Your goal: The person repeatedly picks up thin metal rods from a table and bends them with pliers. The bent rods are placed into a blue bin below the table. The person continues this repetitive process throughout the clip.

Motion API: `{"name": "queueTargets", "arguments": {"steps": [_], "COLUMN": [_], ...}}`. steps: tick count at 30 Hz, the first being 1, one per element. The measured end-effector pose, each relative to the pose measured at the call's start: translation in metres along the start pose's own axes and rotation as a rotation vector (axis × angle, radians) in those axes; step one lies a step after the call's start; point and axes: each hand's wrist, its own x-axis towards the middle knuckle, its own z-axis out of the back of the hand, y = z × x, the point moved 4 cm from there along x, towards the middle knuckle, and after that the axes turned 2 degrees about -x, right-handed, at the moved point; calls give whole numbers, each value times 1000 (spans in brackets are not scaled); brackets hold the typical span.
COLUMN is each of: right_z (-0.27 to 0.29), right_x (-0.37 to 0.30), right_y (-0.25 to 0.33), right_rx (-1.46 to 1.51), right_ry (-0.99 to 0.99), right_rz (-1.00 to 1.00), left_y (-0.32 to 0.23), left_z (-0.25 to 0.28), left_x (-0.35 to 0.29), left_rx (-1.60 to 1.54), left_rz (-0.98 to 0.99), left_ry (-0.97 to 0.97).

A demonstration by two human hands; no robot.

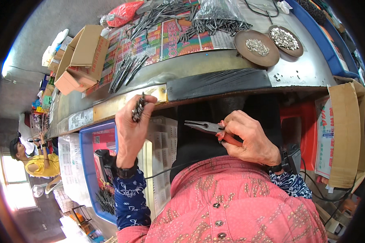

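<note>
My left hand [129,127] is raised at the bench's front edge, its fingers closed round a small bundle of thin dark strips [139,108] seen end-on. To its right, over my lap, my right hand [250,139] grips pliers [205,126] with orange-red handles. Their pointed grey jaws face left, toward the bundle but apart from it, and look nearly closed. Nothing can be made out between the jaws. On the bench beyond my left hand lies a loose group of similar dark strips [127,73].
Across the bench [215,60] lie heaps of dark strips [160,16], a red bag [123,14] and two round dishes [257,60] [286,40] of small metal pieces. A cardboard box [83,56] stands left. Below is a blue crate [85,162]. A person in yellow [42,164] works far left.
</note>
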Motion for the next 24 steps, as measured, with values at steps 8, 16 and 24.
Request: {"name": "queueTargets", "arguments": {"steps": [8, 16, 24], "right_z": [-3, -8, -10], "right_x": [1, 3, 2], "right_y": [-8, -19, -26], "right_rx": [-67, -76, -92], "right_ry": [14, 27, 44], "right_rz": [-25, -38, -68], "left_y": [51, 72, 78], "left_z": [12, 6, -4], "left_x": [58, 94, 111], "left_rx": [112, 353, 616], "left_rz": [57, -88, -214], "left_ry": [-130, -162, -219]}}
